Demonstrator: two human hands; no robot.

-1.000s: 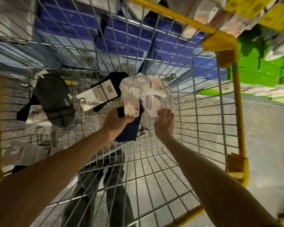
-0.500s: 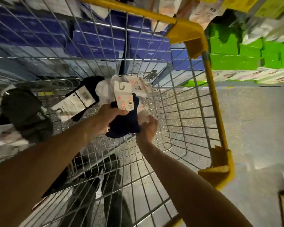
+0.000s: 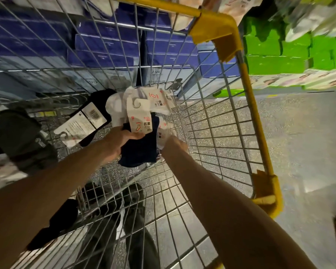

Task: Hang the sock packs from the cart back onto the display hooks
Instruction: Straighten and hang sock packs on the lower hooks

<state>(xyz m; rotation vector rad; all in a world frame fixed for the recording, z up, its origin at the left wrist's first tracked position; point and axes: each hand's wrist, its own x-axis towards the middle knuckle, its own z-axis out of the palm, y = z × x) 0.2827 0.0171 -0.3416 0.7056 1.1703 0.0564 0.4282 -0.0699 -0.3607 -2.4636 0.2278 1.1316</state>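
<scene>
Down inside the wire cart (image 3: 252, 105), head view only. Gripping a bundle with the left hand (image 3: 122, 141), fingers curled round it, thumb across the card of the navy sock pack (image 3: 142, 152). Fanned above that, the white sock packs (image 3: 142, 102); off to the left, the black sock pack (image 3: 93, 118) with its barcode label. All of it low in the cart, below the rim.

Reaching in with the right hand (image 3: 173, 146), touching one of the white sock packs at the bundle's lower right edge. Fingers turned away from camera, so cannot tell whether pinching or only touching.

Lying loose at the cart's far left, a dark grey pack (image 3: 21, 136), untouched, with paler packaging under it, blurred. Beyond the rim at top right, hanging stock (image 3: 308, 18), blurred; no hooks made out.

Judged progress: gathering stage, nothing from this handful hung yet. Left to do: lift out, carry to the display, thread each hanger hole onto a hook, then return for the grey pack.
</scene>
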